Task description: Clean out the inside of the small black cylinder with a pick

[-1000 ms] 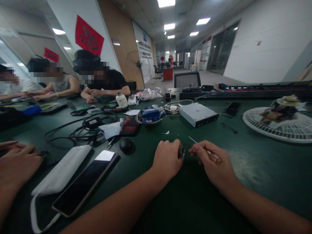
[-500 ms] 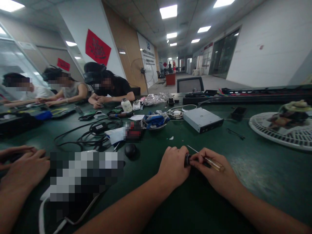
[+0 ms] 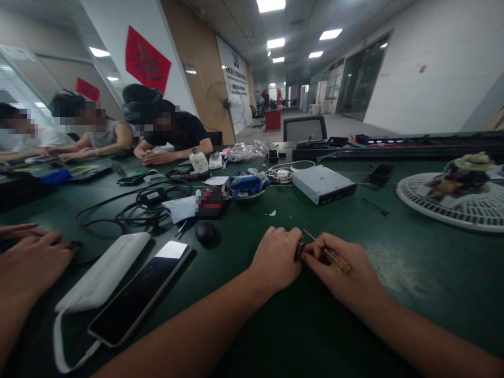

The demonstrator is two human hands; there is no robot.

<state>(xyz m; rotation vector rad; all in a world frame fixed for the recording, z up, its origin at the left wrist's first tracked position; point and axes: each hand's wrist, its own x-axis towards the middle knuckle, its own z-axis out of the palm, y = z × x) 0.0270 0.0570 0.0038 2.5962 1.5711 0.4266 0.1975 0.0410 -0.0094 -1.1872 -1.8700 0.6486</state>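
Note:
My left hand (image 3: 277, 257) is closed around a small dark round part (image 3: 299, 250), most of which the fingers hide. Against that part press the fingertips of my right hand (image 3: 338, 260). A screwdriver (image 3: 337, 260) with a clear amber handle is tucked in the right hand, its thin metal shaft pointing away to the upper left. Both hands are together just above the green table (image 3: 252, 226). What exactly the dark part is cannot be made out.
To the left lie a phone (image 3: 142, 294), a white power bank (image 3: 104, 270) and a black mouse (image 3: 205, 232). Beyond are a cable coil (image 3: 151, 197), blue-white cloth (image 3: 250, 182) and a metal drive box (image 3: 323, 184). A white fan grille (image 3: 413, 202) lies right. Another person's hands (image 3: 35, 262) are at far left.
The view has tilted and shifted slightly, so the table items sit higher and a little further left. Both hands keep their hold, with the screwdriver still in the right one.

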